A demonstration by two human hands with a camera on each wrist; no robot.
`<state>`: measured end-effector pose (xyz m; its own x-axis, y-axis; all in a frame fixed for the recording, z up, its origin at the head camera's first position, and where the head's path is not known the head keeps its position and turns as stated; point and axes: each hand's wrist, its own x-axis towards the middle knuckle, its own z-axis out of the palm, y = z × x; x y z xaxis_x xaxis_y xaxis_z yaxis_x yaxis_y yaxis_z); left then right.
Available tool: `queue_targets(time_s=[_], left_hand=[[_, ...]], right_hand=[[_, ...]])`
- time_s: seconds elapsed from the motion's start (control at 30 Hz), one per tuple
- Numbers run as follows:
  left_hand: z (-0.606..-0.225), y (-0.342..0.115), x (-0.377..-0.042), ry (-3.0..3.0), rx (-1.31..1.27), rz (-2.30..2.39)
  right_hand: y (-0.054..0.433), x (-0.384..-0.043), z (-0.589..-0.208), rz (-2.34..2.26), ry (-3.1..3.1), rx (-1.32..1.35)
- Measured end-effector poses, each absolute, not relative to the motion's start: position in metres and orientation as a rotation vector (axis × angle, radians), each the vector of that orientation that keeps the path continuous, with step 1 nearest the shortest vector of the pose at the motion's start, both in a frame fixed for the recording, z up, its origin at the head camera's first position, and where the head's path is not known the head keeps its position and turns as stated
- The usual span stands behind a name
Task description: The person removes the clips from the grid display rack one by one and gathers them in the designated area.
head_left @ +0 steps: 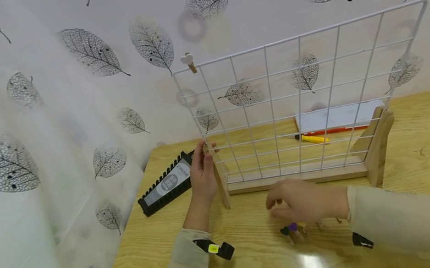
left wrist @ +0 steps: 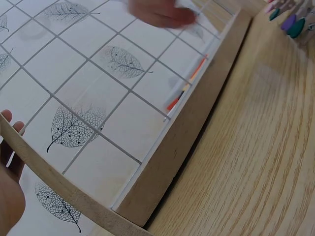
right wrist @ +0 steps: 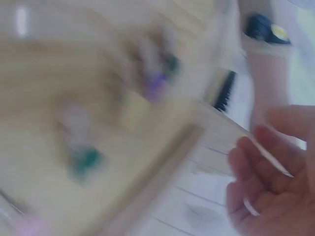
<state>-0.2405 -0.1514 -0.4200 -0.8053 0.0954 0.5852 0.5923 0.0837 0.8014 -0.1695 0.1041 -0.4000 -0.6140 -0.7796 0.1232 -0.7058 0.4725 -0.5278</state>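
Note:
A white wire grid rack (head_left: 271,98) stands upright in a wooden base (head_left: 297,179) on the table. My left hand (head_left: 202,173) grips the rack's left edge near the top of the wooden upright (left wrist: 64,184). A small wooden clothespin (head_left: 190,63) with a white heart is clipped at the grid's top left corner. My right hand (head_left: 297,199) hovers before the base with loosely bent fingers, and nothing shows in it. Under and beside it lie several small clothespins (head_left: 293,227) with coloured hearts, among them green and purple; the right wrist view blurs them.
Left of the rack lies a black toothed plastic holder (head_left: 168,185) with a grey label. Behind the grid are a yellow-handled screwdriver (head_left: 312,139) and a flat white item (head_left: 333,117) with a red edge. A leaf-patterned curtain (head_left: 52,130) backs the table.

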Motion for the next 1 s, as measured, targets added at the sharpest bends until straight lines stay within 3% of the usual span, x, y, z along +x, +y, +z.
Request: queue_targets(time_s=[0.1, 0.33, 0.47, 0.7, 1.0], left_hand=[[-0.420, -0.153, -0.239, -1.999, -0.668, -1.752], [-0.424, -0.156, -0.242, -1.944, -0.686, -1.763], [-0.426, -0.155, -0.245, -1.907, -0.736, -1.787], [-0.427, -0.153, -0.246, -1.917, -0.755, -1.793], [-0.428, -0.153, -0.246, -1.910, -0.764, -1.792]], right_hand=[[0.099, -0.179, -0.379, -0.893, 2.683, -1.462], [0.086, -0.202, -0.311, -1.004, 2.958, -2.133], [0.086, -0.215, -0.256, -1.084, 3.066, -2.280], [0.084, -0.229, -0.195, -1.213, 3.251, -2.189], [0.063, -0.237, -0.170, -1.113, 3.308, -1.649]])
